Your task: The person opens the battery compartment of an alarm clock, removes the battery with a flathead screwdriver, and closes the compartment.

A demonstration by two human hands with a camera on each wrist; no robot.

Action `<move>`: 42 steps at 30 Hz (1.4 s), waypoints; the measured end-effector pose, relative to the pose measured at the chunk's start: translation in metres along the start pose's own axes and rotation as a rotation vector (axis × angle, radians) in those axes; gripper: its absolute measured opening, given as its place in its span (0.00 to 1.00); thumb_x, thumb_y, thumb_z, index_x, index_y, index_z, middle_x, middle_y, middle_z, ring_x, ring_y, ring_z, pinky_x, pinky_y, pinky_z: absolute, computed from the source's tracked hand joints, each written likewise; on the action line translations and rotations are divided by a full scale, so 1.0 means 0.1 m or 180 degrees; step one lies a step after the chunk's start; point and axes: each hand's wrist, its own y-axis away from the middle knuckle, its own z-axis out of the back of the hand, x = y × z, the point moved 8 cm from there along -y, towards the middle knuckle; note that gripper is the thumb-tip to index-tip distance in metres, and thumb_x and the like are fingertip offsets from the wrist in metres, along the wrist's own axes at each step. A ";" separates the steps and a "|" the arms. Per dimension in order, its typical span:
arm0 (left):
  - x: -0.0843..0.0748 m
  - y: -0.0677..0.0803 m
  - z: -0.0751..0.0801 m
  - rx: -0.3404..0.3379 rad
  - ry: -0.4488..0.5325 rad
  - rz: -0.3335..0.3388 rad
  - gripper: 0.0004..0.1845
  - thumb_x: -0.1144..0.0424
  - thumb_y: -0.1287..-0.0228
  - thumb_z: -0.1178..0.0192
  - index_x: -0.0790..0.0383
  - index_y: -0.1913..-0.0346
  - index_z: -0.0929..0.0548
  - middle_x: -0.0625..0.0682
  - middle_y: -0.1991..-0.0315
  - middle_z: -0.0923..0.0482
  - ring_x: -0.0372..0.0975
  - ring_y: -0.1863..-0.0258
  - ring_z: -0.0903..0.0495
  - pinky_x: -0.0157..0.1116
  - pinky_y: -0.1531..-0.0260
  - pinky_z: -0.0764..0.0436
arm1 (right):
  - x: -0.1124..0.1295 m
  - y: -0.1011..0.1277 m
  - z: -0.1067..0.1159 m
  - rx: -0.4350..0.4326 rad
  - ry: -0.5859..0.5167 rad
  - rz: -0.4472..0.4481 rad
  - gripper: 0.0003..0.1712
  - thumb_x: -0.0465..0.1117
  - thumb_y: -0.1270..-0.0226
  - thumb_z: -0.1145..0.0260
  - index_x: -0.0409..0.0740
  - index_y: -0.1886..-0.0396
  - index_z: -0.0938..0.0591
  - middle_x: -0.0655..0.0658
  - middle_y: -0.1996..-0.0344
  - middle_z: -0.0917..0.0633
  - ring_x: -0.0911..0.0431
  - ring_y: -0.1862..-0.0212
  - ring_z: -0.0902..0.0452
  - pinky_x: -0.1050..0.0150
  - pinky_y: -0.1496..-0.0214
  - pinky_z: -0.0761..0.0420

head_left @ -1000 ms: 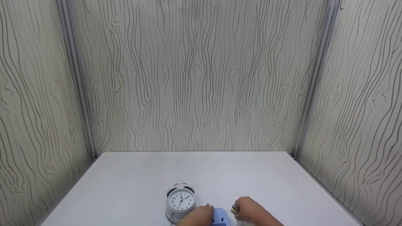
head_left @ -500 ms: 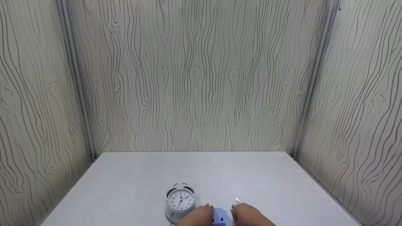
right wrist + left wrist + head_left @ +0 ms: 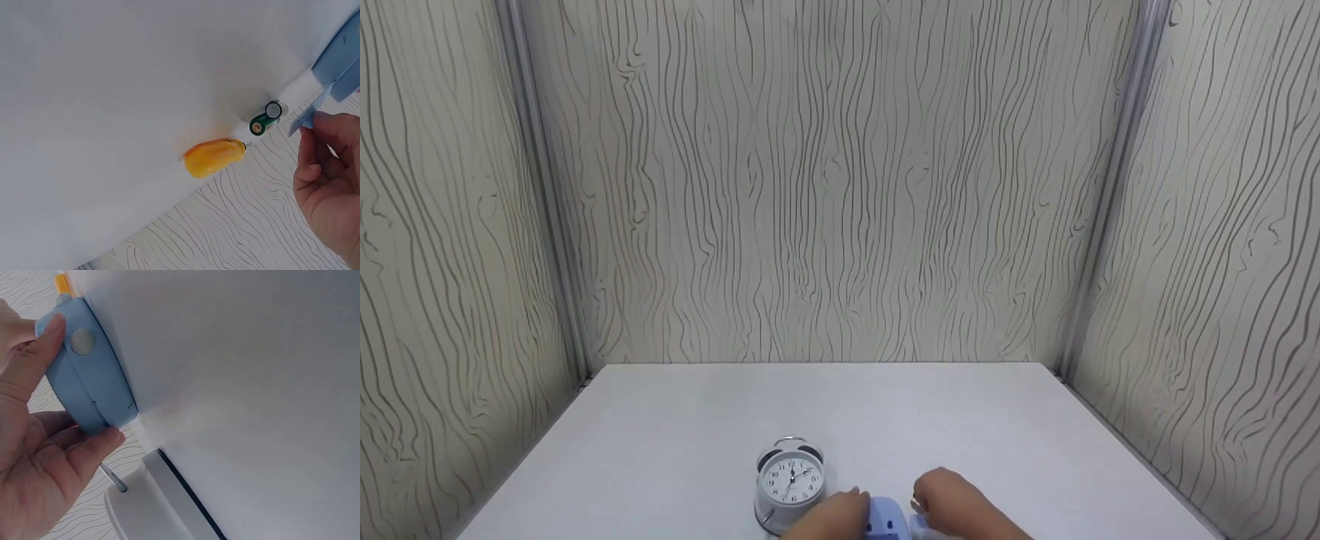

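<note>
Wood-grain panels (image 3: 840, 187) enclosed a white table (image 3: 840, 405) on three sides. Item one: a white twin-bell alarm clock (image 3: 790, 480), upright near the front edge, face toward the wearer. Item two: a blue clock body (image 3: 84, 377), lying just right of the white clock; the left hand (image 3: 34, 455) gripped it, thumb and fingers curled round its rim. Item three: a thin blue cover piece (image 3: 308, 115), pinched by the fingertips of the right hand (image 3: 329, 185) beside the blue body. Item four: two batteries (image 3: 265, 118) (one green), lying side by side on the table near that hand. Item five: a yellow pod-shaped object (image 3: 214, 157), next to the batteries.
</note>
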 end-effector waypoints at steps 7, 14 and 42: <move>0.01 -0.01 -0.03 0.0063 -0.0042 0.0017 0.32 0.48 0.56 0.37 0.62 0.47 0.28 0.55 0.50 0.27 0.44 0.48 0.31 0.39 0.46 0.34 | 0.05 -0.03 0.06 -0.0107 0.0076 0.0239 0.10 0.29 0.57 0.37 0.48 0.83 0.26 0.58 0.86 0.27 0.64 0.82 0.34 0.70 0.80 0.30; 0.03 0.02 -0.02 0.0109 0.0108 0.0072 0.32 0.50 0.56 0.37 0.59 0.46 0.28 0.55 0.49 0.28 0.45 0.47 0.31 0.42 0.46 0.34 | 0.10 -0.03 0.14 -0.0025 -0.0190 0.0070 0.10 0.32 0.55 0.35 0.51 0.75 0.25 0.57 0.80 0.26 0.63 0.75 0.30 0.66 0.72 0.26; -0.01 0.25 0.07 -0.0349 0.0165 0.0050 0.27 0.51 0.49 0.43 0.54 0.44 0.30 0.50 0.46 0.30 0.44 0.45 0.34 0.45 0.46 0.36 | 0.89 0.19 -0.10 -0.0533 0.0209 0.1560 0.07 0.46 0.49 0.39 0.51 0.82 0.24 0.62 0.85 0.35 0.71 0.82 0.42 0.79 0.82 0.38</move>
